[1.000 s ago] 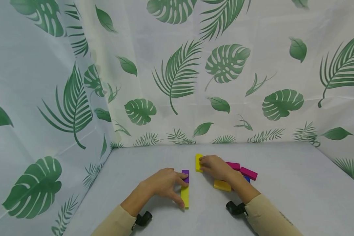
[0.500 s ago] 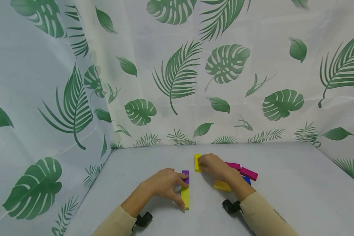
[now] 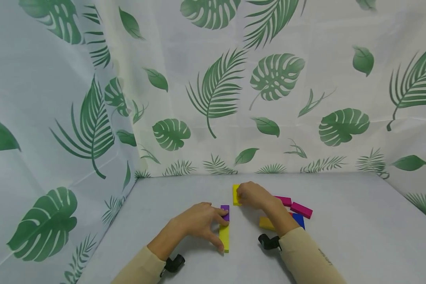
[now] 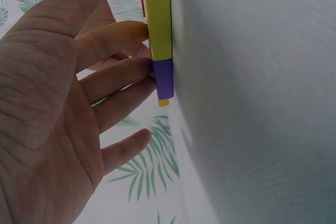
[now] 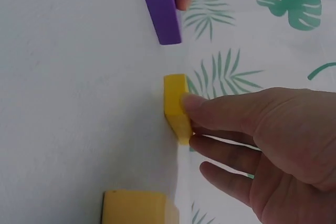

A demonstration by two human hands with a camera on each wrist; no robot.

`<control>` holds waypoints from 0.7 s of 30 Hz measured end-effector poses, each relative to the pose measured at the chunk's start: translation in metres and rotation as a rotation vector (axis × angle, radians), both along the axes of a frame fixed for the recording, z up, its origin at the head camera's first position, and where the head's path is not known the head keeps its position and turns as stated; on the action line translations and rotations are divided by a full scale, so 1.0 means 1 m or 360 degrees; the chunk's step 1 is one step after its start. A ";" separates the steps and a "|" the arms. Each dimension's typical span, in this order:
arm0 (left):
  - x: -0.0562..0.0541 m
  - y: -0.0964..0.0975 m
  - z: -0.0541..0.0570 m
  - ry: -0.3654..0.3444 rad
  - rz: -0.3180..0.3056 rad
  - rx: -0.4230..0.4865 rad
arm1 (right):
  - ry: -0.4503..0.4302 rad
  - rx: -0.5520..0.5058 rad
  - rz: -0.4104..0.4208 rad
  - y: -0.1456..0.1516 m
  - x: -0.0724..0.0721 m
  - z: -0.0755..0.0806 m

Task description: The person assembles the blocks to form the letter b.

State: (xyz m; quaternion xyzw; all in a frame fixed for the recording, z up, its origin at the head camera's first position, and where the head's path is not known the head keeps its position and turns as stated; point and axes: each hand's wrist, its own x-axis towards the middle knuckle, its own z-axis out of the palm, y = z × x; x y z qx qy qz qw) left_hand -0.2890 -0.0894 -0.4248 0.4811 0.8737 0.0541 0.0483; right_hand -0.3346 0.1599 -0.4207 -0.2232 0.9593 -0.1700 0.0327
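My left hand (image 3: pixel 198 221) rests its fingertips on a purple block (image 3: pixel 225 212), with the thumb at the near end of a yellow-green block (image 3: pixel 224 238). These two blocks lie end to end in a line. In the left wrist view, the left hand's fingers (image 4: pixel 118 85) reach out fairly straight to the purple block (image 4: pixel 164 78) and the yellow-green block (image 4: pixel 159 19). Beyond and to the right, my right hand (image 3: pixel 257 197) pinches a yellow block (image 3: pixel 236 194) between thumb and fingers. The right wrist view shows that yellow block (image 5: pixel 177 103) apart from the purple block (image 5: pixel 160 6).
Right of the right hand lie two magenta blocks (image 3: pixel 301 210), a blue block (image 3: pixel 298 221), an orange-yellow block (image 3: pixel 266 223) and a sliver of red, partly hidden by the forearm. A leaf-patterned cloth (image 3: pixel 213 154) stands behind the white tabletop (image 3: pixel 174 189).
My right hand has shifted slightly left with the yellow block, and its forearm has swung left, uncovering more of the blue block. The left hand stays on its two blocks.
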 end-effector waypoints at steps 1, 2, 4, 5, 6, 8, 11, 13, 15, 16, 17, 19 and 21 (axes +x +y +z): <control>0.000 0.000 -0.001 -0.0001 0.0005 -0.0003 | -0.0004 0.0001 -0.0009 -0.001 0.000 0.000; -0.001 0.000 -0.001 -0.0001 0.0007 -0.0003 | -0.0004 0.0000 -0.0015 -0.001 0.000 0.000; -0.002 0.000 -0.002 -0.0001 0.0014 -0.0006 | -0.0003 -0.0006 -0.0020 -0.002 -0.001 0.000; -0.002 0.000 -0.003 -0.0002 0.0019 -0.0008 | 0.0008 -0.0007 -0.0013 -0.002 0.000 0.000; -0.002 0.000 -0.003 -0.0002 0.0021 -0.0010 | 0.0017 -0.0008 -0.0006 -0.002 0.000 -0.001; -0.002 0.000 -0.003 -0.0007 0.0025 -0.0009 | 0.0017 -0.0018 -0.0008 -0.001 0.001 -0.002; -0.002 0.001 -0.003 -0.0008 0.0029 -0.0014 | 0.0035 -0.0045 -0.0007 0.002 0.003 -0.006; -0.002 0.001 -0.003 -0.0008 0.0031 -0.0018 | 0.0042 -0.0083 -0.0001 0.005 0.003 -0.008; -0.002 0.001 -0.003 -0.0008 0.0033 -0.0020 | 0.0065 -0.0121 0.0010 0.008 0.003 -0.011; -0.002 0.001 -0.003 -0.0007 0.0033 -0.0022 | 0.0074 -0.0139 0.0021 0.009 0.003 -0.012; -0.002 0.001 -0.003 -0.0005 0.0034 -0.0025 | 0.0081 -0.0155 0.0027 0.010 0.002 -0.013; -0.002 0.001 -0.003 -0.0002 0.0036 -0.0032 | 0.0087 -0.0176 0.0032 0.011 0.001 -0.016; -0.002 0.002 -0.002 -0.0002 0.0038 -0.0037 | 0.0102 -0.0184 0.0042 0.011 0.000 -0.017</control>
